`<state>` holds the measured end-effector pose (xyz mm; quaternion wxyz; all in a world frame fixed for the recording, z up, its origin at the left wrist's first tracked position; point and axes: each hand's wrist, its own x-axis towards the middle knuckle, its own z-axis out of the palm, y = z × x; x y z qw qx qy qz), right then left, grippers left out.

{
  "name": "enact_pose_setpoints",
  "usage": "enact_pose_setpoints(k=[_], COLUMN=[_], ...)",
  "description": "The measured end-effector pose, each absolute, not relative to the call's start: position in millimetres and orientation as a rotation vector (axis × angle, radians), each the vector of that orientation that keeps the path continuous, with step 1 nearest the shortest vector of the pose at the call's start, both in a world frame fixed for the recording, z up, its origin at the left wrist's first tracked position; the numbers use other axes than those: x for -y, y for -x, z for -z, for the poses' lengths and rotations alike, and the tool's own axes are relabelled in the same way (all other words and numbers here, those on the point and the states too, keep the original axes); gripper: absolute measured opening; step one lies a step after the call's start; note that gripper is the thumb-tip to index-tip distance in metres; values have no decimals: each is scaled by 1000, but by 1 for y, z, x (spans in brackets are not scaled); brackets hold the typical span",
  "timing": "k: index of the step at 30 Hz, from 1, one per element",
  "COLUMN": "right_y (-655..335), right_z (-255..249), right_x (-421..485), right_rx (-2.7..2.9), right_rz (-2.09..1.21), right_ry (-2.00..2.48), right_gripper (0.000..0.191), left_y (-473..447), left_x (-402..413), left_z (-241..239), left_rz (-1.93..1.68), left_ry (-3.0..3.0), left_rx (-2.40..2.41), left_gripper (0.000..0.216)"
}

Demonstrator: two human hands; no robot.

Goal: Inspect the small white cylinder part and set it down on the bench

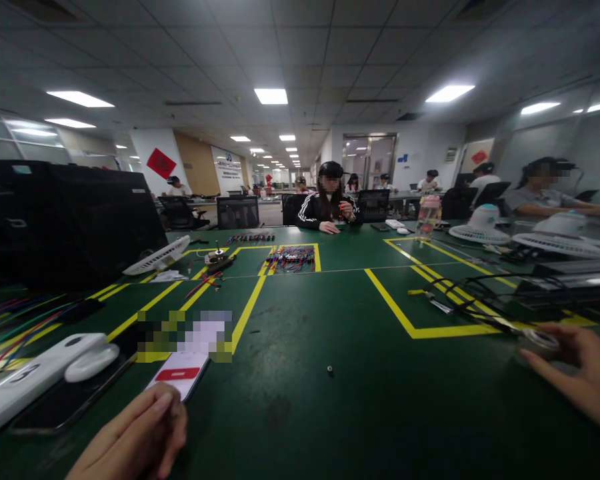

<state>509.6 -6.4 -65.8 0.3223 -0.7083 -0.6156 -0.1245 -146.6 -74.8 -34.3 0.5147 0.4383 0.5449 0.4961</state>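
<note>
My left hand (140, 427) is low at the left with its fingers curled together; whatever they may hold is hidden. Just beyond its fingertips lies a smartphone (185, 367) with a lit screen and a red button on it. At the right edge, my right hand (580, 373) has its thumb and fingers around a round part with a metallic rim (541, 340), slightly blurred. Black cables (467, 300) lie just behind that part. Between my hands, a tiny metal nut-like piece (330, 370) rests on the green table (300, 427).
Left stand a white power strip (45, 380), a dark phone (70, 393) and a black computer case (70, 227). Bundled wires (293, 259) and a small motor (219, 257) lie farther back. White fans (480, 225) stand at right. A person (330, 200) sits opposite.
</note>
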Motion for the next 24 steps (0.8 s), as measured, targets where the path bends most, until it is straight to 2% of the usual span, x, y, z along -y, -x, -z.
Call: enact_pose_setpoints(k=[3, 5, 7, 9, 11, 13, 15, 17, 21, 24], right_y=[-457, -392, -321, -258, -212, -188, -188, -214, -328, -428], right_z=[44, 30, 23, 22, 23, 23, 18, 8, -12, -8], right_x=[12, 13, 11, 7, 1, -3, -4, -5, -5, -4], right_rx=[1681, 1873, 2135, 2262, 2328, 2359, 2353, 2287, 1973, 1824], right_rz=[720, 694, 289, -191, -433, -495, -488, -417, 167, 337], right_ry=[1700, 1427, 1223, 1220, 1158, 1107, 1091, 1121, 1355, 1672], right_gripper=[67, 53, 35, 34, 34, 23, 16, 21, 28, 28], left_y=[144, 138, 136, 137, 140, 143, 145, 145, 140, 135], left_x=[72, 71, 71, 72, 74, 75, 75, 74, 75, 77], left_z=[35, 34, 32, 32, 32, 33, 34, 34, 30, 28], left_rz=[-1139, -1101, -1044, -996, -985, -992, -980, -964, -946, -940], left_ry=[-1131, -1234, -1316, -1358, -1382, -1393, -1402, -1409, -1439, -1427], left_rx=[-1285, -1294, -1313, -1335, -1349, -1352, -1354, -1354, -1385, -1433], left_gripper=[34, 32, 32, 33, 34, 34, 34, 34, 34, 37])
